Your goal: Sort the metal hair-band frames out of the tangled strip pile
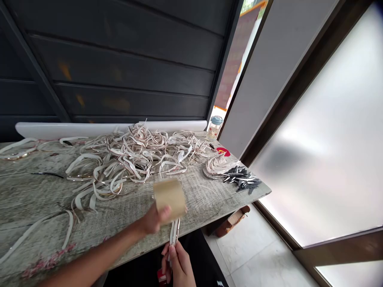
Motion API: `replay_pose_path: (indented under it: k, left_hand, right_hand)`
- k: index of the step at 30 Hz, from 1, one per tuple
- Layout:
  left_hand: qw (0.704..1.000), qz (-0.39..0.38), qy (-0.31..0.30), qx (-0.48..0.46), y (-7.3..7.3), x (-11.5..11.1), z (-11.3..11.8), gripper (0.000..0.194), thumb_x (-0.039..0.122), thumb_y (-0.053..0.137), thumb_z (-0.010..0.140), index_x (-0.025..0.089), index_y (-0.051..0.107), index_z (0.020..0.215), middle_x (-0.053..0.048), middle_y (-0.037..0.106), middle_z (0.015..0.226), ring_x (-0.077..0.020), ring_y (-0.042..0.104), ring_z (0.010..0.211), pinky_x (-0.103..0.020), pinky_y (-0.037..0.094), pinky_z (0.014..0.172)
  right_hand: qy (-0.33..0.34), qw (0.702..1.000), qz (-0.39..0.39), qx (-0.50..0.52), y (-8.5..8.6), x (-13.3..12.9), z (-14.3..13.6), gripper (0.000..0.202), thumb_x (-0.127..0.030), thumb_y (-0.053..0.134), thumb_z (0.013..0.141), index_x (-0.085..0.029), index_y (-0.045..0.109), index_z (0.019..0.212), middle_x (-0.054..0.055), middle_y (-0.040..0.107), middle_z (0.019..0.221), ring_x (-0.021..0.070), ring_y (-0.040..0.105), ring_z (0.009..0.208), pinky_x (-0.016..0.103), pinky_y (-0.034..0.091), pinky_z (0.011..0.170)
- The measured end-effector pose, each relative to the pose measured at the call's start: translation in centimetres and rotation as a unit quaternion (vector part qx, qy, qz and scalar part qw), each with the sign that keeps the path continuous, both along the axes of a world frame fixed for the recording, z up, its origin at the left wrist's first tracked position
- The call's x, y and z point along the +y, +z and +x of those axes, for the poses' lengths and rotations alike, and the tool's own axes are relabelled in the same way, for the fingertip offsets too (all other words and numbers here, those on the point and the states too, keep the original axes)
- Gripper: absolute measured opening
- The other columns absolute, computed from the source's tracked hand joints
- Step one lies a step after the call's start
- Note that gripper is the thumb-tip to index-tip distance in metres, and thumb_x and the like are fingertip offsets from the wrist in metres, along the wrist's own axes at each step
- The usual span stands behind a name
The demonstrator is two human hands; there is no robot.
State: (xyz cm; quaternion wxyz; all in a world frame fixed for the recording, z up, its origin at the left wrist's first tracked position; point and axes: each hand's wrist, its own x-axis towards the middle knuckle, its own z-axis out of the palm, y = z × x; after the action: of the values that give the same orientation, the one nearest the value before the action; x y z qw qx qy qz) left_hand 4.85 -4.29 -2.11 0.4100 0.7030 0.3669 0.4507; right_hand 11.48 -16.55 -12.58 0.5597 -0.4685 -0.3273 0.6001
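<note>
My left hand (154, 219) is closed around a wide roll of tan packing tape (170, 197), slightly blurred, held over the table's front edge. Just below it, my right hand (181, 263) pinches a small bundle of white strips (174, 233) with shiny edges, which stand upright toward the tape roll. Whether the tape touches the strips I cannot tell. A red object (162, 276) shows beside my right fingers, too hidden to name.
Tangled white and rose-gold strips (137, 151) are heaped across the wood-grain table (197, 203). At the right lie a neat strip bundle (217, 165) and black pieces (243, 179). A blue-lidded bottle (214, 127) stands behind. A dark panel wall (128, 67) borders the back.
</note>
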Motion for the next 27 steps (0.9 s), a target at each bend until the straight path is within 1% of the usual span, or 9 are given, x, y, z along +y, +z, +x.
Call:
replay_pose_path:
  k: [2, 4, 6, 8, 12, 15, 20, 24, 27]
  left_hand:
    - [0.978, -0.085, 0.054, -0.181, 1.8, 1.7, -0.7, 0.055, 0.049, 0.026, 0.085, 0.016, 0.070, 0.090, -0.012, 0.072, 0.074, -0.0291, 0.070, 0.067, -0.039, 0.059, 0.058]
    - [0.916, -0.156, 0.106, -0.353, 3.2, 3.5, -1.9, 0.045, 0.048, 0.036, 0.082, 0.017, 0.067, 0.091, -0.011, 0.074, 0.076, -0.0303, 0.073, 0.075, -0.040, 0.060, 0.065]
    - [0.869, -0.199, 0.161, -0.424, 3.9, 4.7, -2.9, 0.041, 0.049, 0.043, 0.076, 0.018, 0.068, 0.085, -0.008, 0.075, 0.075, -0.0295, 0.074, 0.078, -0.040, 0.060, 0.072]
    - [0.858, -0.226, 0.169, -0.429, 3.8, 5.2, -3.4, 0.041, 0.049, 0.046, 0.074, 0.018, 0.069, 0.086, -0.007, 0.076, 0.076, -0.0304, 0.074, 0.082, -0.040, 0.060, 0.075]
    - [0.874, -0.251, 0.113, -0.400, 2.9, 4.5, -3.0, 0.042, 0.052, 0.056, 0.072, 0.016, 0.071, 0.086, -0.010, 0.077, 0.076, -0.0364, 0.073, 0.091, -0.044, 0.059, 0.080]
    - [0.894, -0.258, 0.074, -0.360, 2.0, 3.7, -2.6, 0.046, 0.057, 0.063, 0.068, 0.016, 0.073, 0.087, -0.013, 0.079, 0.082, -0.0394, 0.073, 0.094, -0.047, 0.056, 0.087]
    - [0.899, -0.262, 0.055, -0.346, 1.2, 3.7, -2.8, 0.048, 0.063, 0.067, 0.065, 0.021, 0.077, 0.086, -0.011, 0.080, 0.090, -0.0395, 0.072, 0.100, -0.046, 0.053, 0.094]
    - [0.903, -0.258, 0.059, -0.339, 1.4, 3.9, -3.0, 0.047, 0.064, 0.067, 0.064, 0.020, 0.076, 0.080, -0.012, 0.079, 0.083, -0.0395, 0.072, 0.099, -0.047, 0.053, 0.093]
    - [0.909, -0.253, 0.066, -0.325, 1.5, 3.8, -2.8, 0.048, 0.064, 0.068, 0.062, 0.019, 0.075, 0.076, -0.013, 0.078, 0.081, -0.0399, 0.071, 0.101, -0.048, 0.052, 0.096]
  right_hand:
    - [0.017, 0.999, 0.036, -0.026, 0.7, 0.3, 0.7, 0.059, -0.074, 0.041, 0.089, -0.018, 0.059, 0.083, -0.002, 0.051, 0.052, 0.0074, 0.031, 0.038, 0.022, 0.021, 0.039]
    - [0.017, 0.993, 0.080, -0.082, 1.4, 0.7, 2.3, 0.059, -0.072, 0.039, 0.091, -0.018, 0.061, 0.083, -0.001, 0.052, 0.052, 0.0092, 0.035, 0.040, 0.023, 0.025, 0.041]
    - [0.008, 0.976, 0.142, -0.163, 2.8, 1.6, 5.2, 0.057, -0.068, 0.037, 0.094, -0.019, 0.064, 0.088, 0.001, 0.056, 0.057, 0.0130, 0.045, 0.047, 0.025, 0.034, 0.047]
    - [-0.029, 0.943, 0.208, -0.260, 5.1, 3.5, 9.4, 0.051, -0.059, 0.033, 0.099, -0.019, 0.064, 0.103, 0.005, 0.063, 0.071, 0.0175, 0.055, 0.062, 0.028, 0.043, 0.061]
    - [-0.080, 0.812, 0.244, -0.523, 11.1, 9.8, 18.8, 0.034, -0.032, 0.029, 0.101, -0.020, 0.061, 0.104, 0.011, 0.066, 0.102, 0.0223, 0.061, 0.093, 0.032, 0.044, 0.083]
    - [-0.040, 0.672, 0.118, -0.730, 13.6, 14.5, 23.7, 0.040, -0.014, 0.027, 0.095, -0.020, 0.059, 0.118, 0.010, 0.068, 0.109, 0.0225, 0.060, 0.104, 0.034, 0.041, 0.091]
    - [-0.042, 0.622, 0.056, -0.780, 12.0, 18.4, 25.9, 0.053, 0.000, 0.038, 0.079, -0.021, 0.066, 0.120, 0.010, 0.066, 0.126, 0.0254, 0.053, 0.124, 0.040, 0.031, 0.106]
    - [-0.077, 0.603, 0.027, -0.794, 9.9, 19.0, 25.0, 0.059, 0.002, 0.040, 0.074, -0.023, 0.068, 0.121, 0.010, 0.055, 0.142, 0.0306, 0.037, 0.139, 0.050, 0.017, 0.114]
    - [-0.114, 0.586, 0.021, -0.802, 10.1, 19.3, 23.6, 0.061, 0.000, 0.046, 0.073, -0.024, 0.066, 0.125, 0.013, 0.043, 0.151, 0.0372, 0.025, 0.145, 0.060, 0.011, 0.113]
